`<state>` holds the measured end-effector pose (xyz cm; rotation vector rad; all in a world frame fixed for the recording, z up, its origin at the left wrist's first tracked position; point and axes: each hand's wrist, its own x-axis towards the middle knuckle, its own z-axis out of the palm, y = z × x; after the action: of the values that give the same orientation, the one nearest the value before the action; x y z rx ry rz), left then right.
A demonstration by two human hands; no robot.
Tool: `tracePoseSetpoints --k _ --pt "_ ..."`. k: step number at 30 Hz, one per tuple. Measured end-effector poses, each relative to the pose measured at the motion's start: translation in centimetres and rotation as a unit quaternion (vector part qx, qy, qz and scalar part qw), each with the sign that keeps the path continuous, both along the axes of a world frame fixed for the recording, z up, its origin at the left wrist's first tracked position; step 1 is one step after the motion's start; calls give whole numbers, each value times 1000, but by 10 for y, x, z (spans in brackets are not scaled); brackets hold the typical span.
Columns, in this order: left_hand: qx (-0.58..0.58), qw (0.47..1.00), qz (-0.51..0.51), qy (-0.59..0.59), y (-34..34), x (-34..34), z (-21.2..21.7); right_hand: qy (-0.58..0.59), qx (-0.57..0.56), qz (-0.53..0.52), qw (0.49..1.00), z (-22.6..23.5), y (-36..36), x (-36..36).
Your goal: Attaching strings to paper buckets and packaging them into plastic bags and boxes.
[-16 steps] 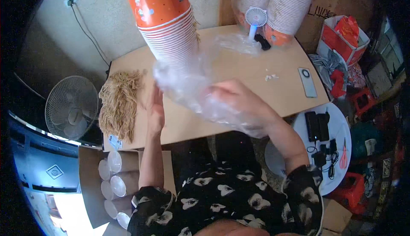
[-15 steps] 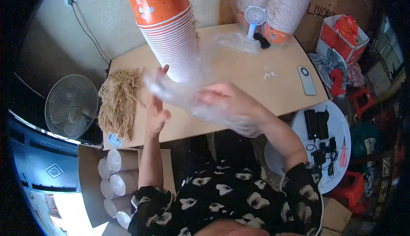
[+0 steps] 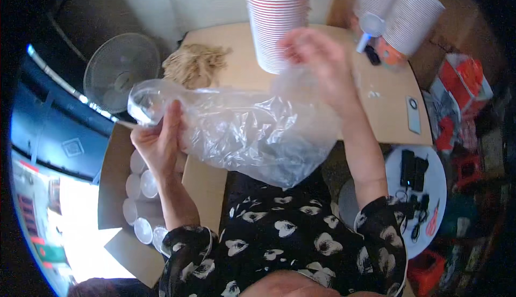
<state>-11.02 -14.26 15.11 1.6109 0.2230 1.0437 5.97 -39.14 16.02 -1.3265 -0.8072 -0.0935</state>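
A long clear plastic bag (image 3: 242, 130) is stretched out in front of me, puffed and wrinkled, its rounded open end at the left. My left hand (image 3: 158, 144) grips it near that end, thumb pressed on the film. Raised over the bag's right part, my right hand (image 3: 322, 63) is beside the tall stack of paper tubs (image 3: 279, 31); its fingers are blurred, and whether they touch the stack or the film I cannot tell. The tubs are nested, with white rims and an orange one on top, and stand on the table (image 3: 384, 114).
Tan stringy bundle (image 3: 196, 63) lies at the table's left, beside a fan (image 3: 122, 71). An open carton (image 3: 115, 163) below holds several clear-lidded tubs. More stacked tubs (image 3: 414, 20), a small handheld fan (image 3: 372, 26) and a phone (image 3: 413, 114) are at the right. A round stool (image 3: 438, 189) carries black devices.
The bunched bag is now spread out wide. My left hand has moved left with its end, and my right hand has risen toward the tub stack. The view has shifted too.
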Motion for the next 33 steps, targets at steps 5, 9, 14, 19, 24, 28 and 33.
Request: tracePoseSetpoints --k 5,9,14,19,24,28,33 --pt "46 998 38 -21 -20 -17 28 -202 23 -10 979 54 -22 -83" --pt "78 996 30 -32 -31 -35 38 -398 -229 -79 885 63 -23 -116" --pt "127 970 179 -108 15 -59 34 -290 -165 245 910 40 -20 -113" --pt "395 810 -382 -205 -51 -65 51 -329 -237 249 880 23 -8 -127" --pt "256 848 -465 9 -42 -55 10 -247 -330 250 876 30 -17 -105" --pt "145 796 -588 22 -41 -35 -30 176 -221 274 920 32 -55 -110" --pt "-10 511 -856 82 -43 -51 -58 327 -50 587 739 23 -90 -7"
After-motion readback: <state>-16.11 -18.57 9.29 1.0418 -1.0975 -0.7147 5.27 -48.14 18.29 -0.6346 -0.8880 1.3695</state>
